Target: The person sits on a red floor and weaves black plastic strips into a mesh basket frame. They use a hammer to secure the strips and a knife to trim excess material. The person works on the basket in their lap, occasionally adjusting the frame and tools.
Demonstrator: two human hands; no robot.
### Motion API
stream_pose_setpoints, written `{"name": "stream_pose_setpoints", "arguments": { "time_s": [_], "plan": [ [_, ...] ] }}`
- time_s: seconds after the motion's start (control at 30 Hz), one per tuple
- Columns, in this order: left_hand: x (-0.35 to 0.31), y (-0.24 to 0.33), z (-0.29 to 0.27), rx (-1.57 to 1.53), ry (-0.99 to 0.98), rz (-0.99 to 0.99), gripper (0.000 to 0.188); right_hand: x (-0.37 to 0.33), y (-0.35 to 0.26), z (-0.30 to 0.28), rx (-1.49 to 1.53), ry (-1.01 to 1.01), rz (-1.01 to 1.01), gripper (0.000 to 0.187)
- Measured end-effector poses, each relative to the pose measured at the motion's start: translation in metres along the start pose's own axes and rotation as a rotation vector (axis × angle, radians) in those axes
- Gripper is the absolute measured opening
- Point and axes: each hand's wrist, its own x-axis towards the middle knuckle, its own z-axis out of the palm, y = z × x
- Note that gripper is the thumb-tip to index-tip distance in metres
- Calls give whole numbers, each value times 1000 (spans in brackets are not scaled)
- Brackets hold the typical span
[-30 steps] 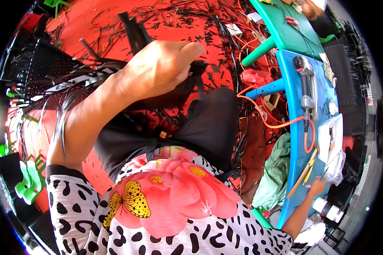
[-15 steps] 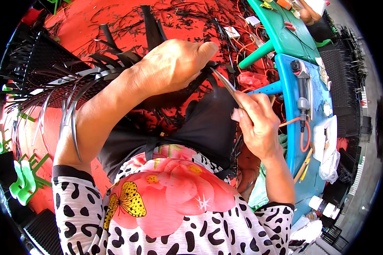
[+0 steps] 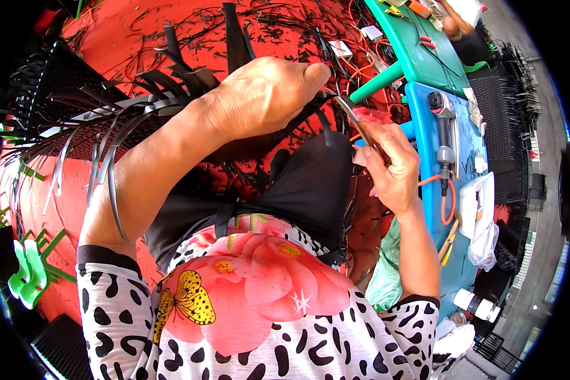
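My left hand (image 3: 266, 95) is a closed fist over the edge of a dark woven piece (image 3: 171, 104) with flat black strips sticking out of it. What its fingers hold is hidden under the hand. My right hand (image 3: 392, 161) is closed on a slim metal tool (image 3: 349, 113) with a narrow, blade-like end; its exact kind does not show. The tool's tip points up and left, close to a black strip (image 3: 325, 120) beside my left fist. Loose grey-black strips (image 3: 112, 174) hang over my left forearm.
On the right stands a blue stool (image 3: 425, 126) bearing a power tool (image 3: 446, 136) with an orange cord. Beyond it is a green stool (image 3: 434, 60) with red-handled pliers (image 3: 427, 42). Black scraps litter the red floor (image 3: 133, 38). Bright green plastic pieces (image 3: 31, 272) lie at left.
My right hand has shifted slightly right and down, and the tool's tip has moved right with it. My left fist has edged a little right, still closed.
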Motion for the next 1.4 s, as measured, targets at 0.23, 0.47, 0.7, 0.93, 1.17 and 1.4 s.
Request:
{"name": "stream_pose_setpoints", "arguments": {
  "time_s": [0.23,0.47,0.7,0.93,1.17,1.4],
  "plan": [
    [0,-1,0,-7,-7,-10,34,1,-6,3,73,-19,10,38],
    [-2,-1,0,-17,-42,-56,31,2,-7,2,45,-64,16,38],
    [-1,-1,0,-17,-40,-50,29,5,-8,-1,10,-79,-18,35],
    [0,-1,0,-11,-22,-32,29,0,-5,4,31,-42,4,37],
    [0,-3,2,-2,-22,-37,30,-11,-3,27,5,71,-32,43],
    [1,0,1,8,-24,-62,30,-21,-4,56,-121,199,-62,47]
  ]
}}
